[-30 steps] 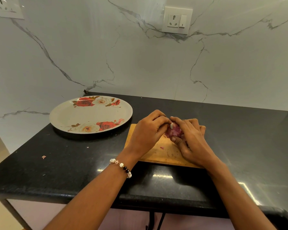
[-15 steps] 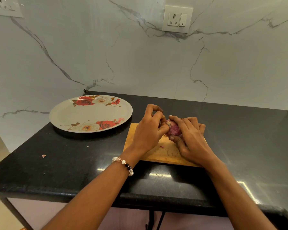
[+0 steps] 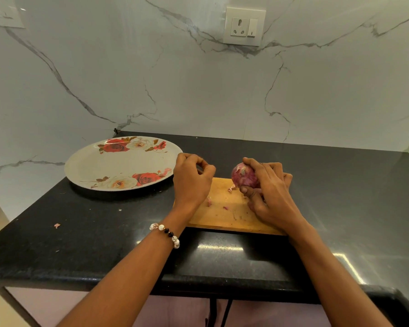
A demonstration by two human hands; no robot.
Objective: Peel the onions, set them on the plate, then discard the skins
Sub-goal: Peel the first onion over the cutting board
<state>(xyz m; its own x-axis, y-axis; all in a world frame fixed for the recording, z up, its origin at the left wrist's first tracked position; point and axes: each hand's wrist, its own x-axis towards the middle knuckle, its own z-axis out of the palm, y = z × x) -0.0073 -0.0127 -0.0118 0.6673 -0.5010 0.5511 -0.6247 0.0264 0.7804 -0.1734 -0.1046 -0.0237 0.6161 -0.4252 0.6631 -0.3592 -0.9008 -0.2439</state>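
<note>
A: Onion (image 3: 244,175) first: where is it?

B: Head view has it in the right hand (image 3: 270,197), held up just above the far end of the board (image 3: 224,215). Fingers curl over its top and far side, and the thumb presses in from below. It is purple-red, with pale patches of skin near the top.

A: And the left hand (image 3: 191,182)?

B: Apart from the onion, over the board's left end, near the plate (image 3: 85,166). Its fingers are curled in with the tips drawn toward the thumb, as in a pinch. Whether a scrap of skin sits between them cannot be told.

A: Anything on the board?

B: A few small skin bits (image 3: 209,201) lie on the wood between the two hands.

A: The plate?

B: It sits left of the board on the black counter (image 3: 80,244), rose-patterned, with nothing peeled on it. A bracelet (image 3: 166,233) of pale and dark beads circles the left wrist. One pink scrap (image 3: 56,225) lies on the counter toward the left edge. A socket (image 3: 244,26) is set in the marble wall behind.
</note>
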